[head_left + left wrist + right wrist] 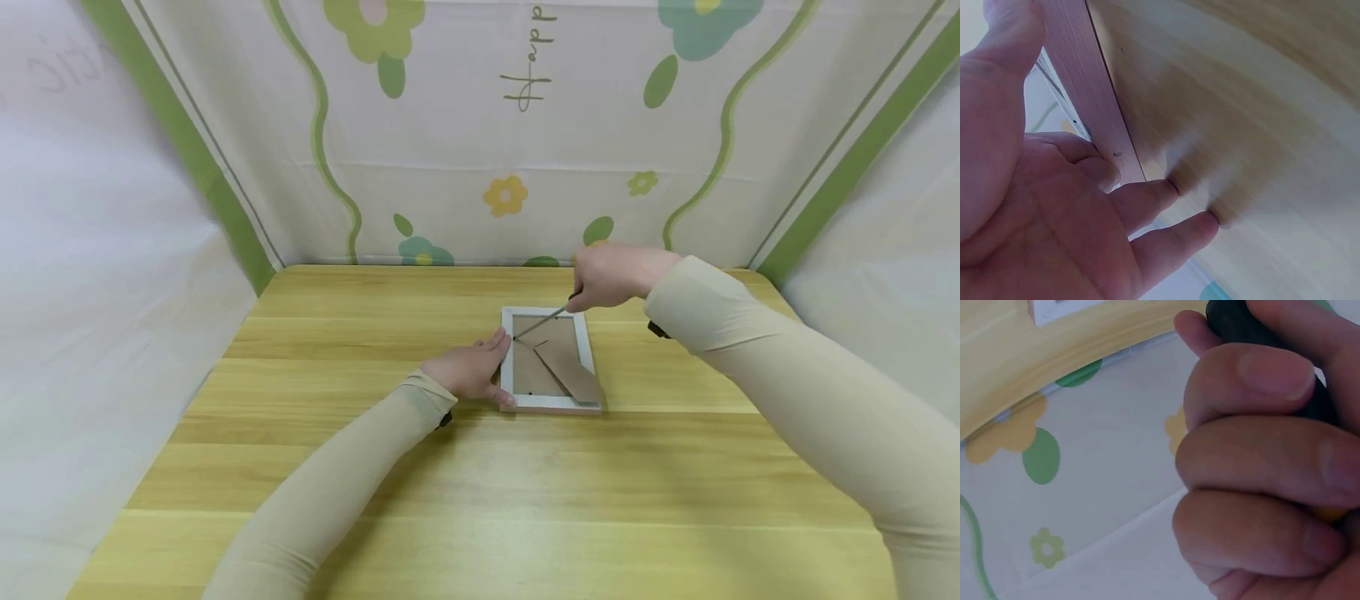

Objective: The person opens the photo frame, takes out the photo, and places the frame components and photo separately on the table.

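Left-pointing screwdriver [542, 322] — long axis aslant

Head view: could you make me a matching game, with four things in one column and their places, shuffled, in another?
1. White rectangular picture frame
2. Thin metal-shafted tool with a dark handle
3. Person's bare left hand
4. Flat brown flap

A. Held in the person's bare right hand
B. Overlapping the frame's lower-right corner
C. Lying on the yellow-brown wooden table
D. Resting along the frame's outer left edge

Pairs: 1-C, 2-A, 3-D, 4-B
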`<state>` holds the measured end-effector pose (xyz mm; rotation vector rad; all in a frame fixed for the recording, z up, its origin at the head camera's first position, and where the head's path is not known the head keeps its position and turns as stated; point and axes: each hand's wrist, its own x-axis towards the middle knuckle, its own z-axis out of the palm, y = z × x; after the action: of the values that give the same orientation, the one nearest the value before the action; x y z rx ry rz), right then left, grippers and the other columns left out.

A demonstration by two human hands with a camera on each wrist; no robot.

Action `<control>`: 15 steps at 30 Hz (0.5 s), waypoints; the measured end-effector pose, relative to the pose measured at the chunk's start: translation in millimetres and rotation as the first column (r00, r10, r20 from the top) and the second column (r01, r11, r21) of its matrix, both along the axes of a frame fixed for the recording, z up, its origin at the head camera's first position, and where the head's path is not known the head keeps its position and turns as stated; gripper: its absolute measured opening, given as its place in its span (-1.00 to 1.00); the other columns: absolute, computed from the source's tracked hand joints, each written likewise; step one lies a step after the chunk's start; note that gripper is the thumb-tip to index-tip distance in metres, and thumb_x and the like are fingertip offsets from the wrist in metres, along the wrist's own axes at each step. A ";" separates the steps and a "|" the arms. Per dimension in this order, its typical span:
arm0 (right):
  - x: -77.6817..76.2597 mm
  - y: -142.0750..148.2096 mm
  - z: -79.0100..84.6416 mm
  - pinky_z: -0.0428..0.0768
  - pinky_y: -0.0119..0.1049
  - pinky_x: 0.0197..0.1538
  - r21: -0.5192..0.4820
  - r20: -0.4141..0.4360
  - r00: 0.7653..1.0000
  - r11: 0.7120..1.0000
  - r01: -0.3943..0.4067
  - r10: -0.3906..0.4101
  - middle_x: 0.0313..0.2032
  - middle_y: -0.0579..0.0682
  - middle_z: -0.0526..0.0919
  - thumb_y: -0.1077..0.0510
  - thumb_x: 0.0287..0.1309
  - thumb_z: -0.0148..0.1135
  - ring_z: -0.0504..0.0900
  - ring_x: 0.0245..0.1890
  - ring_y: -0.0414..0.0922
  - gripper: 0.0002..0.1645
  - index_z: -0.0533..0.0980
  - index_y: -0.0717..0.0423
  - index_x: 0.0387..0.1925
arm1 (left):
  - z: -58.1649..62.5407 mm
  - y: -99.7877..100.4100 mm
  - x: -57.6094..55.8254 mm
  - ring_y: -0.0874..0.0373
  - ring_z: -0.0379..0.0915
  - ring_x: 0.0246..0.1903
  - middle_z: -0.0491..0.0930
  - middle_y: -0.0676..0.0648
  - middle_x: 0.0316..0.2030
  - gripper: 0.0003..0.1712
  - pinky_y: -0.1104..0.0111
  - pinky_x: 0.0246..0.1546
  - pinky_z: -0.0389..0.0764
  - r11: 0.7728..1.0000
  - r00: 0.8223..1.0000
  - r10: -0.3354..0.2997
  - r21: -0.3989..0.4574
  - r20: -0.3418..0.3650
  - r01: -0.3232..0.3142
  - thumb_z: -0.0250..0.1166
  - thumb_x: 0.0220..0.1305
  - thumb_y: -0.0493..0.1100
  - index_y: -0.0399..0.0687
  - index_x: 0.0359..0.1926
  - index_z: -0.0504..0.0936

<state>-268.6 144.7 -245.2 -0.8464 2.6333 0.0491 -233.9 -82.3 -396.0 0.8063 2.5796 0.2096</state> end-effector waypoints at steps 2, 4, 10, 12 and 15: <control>-0.1 -6.7 3.3 0.29 -0.37 -0.54 0.022 -0.001 1.000 1.000 0.006 -0.006 -0.80 -0.25 0.33 0.01 0.30 0.28 0.13 -0.74 -0.30 -0.54 0.64 0.02 -0.72 | -1.0 0.6 -0.4 -0.23 -0.03 0.44 -0.35 -0.16 0.55 0.28 0.16 0.42 0.09 1.000 1.000 -0.002 0.000 -0.003 0.002 0.24 0.19 0.38 -0.22 0.56 -0.26; -0.2 -12.6 5.7 0.19 -0.39 -0.57 0.051 -0.015 1.000 0.999 0.005 -0.004 -0.83 -0.24 0.12 0.00 0.29 0.29 0.01 -0.74 -0.30 -0.44 0.51 -0.04 -0.84 | -1.7 0.6 -0.8 -0.24 -0.03 0.44 -0.35 -0.16 0.55 0.28 0.16 0.42 0.09 1.000 1.000 -0.004 -0.001 -0.008 0.004 0.24 0.19 0.38 -0.22 0.56 -0.26; -3.0 -26.3 11.6 0.26 -0.38 -0.57 0.137 -0.039 0.999 0.990 0.041 -0.036 -0.80 -0.24 0.24 -0.09 0.26 0.30 0.11 -0.74 -0.30 -0.45 0.47 -0.05 -0.82 | -2.4 -0.3 -2.0 -0.25 -0.04 0.44 -0.35 -0.16 0.55 0.28 0.15 0.42 0.09 1.000 1.000 0.001 0.009 -0.010 -0.001 0.26 0.19 0.37 -0.21 0.56 -0.25; -4.2 -30.6 13.3 0.34 -0.36 -0.55 0.162 -0.046 0.998 0.986 0.046 -0.039 -0.77 -0.23 0.36 -0.11 0.26 0.30 0.20 -0.72 -0.29 -0.50 0.54 -0.03 -0.74 | -2.8 -0.8 -2.4 -0.25 -0.03 0.44 -0.35 -0.16 0.55 0.29 0.15 0.42 0.10 1.000 1.000 0.002 0.014 -0.009 -0.002 0.26 0.18 0.37 -0.21 0.56 -0.25; -4.7 -37.1 15.5 0.48 -0.32 -0.47 0.191 -0.059 0.998 0.981 0.039 -0.028 -0.66 -0.18 0.55 -0.10 0.26 0.30 0.40 -0.65 -0.26 -0.59 0.63 0.03 -0.60 | -3.6 -1.4 -3.1 -0.26 -0.03 0.44 -0.35 -0.16 0.55 0.30 0.15 0.42 0.11 1.000 1.000 -0.001 0.019 -0.009 0.001 0.26 0.17 0.38 -0.22 0.56 -0.25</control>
<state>-273.3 107.6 -229.7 -0.7452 2.6408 0.3176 -237.0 -83.7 -399.7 0.8167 2.5891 0.2308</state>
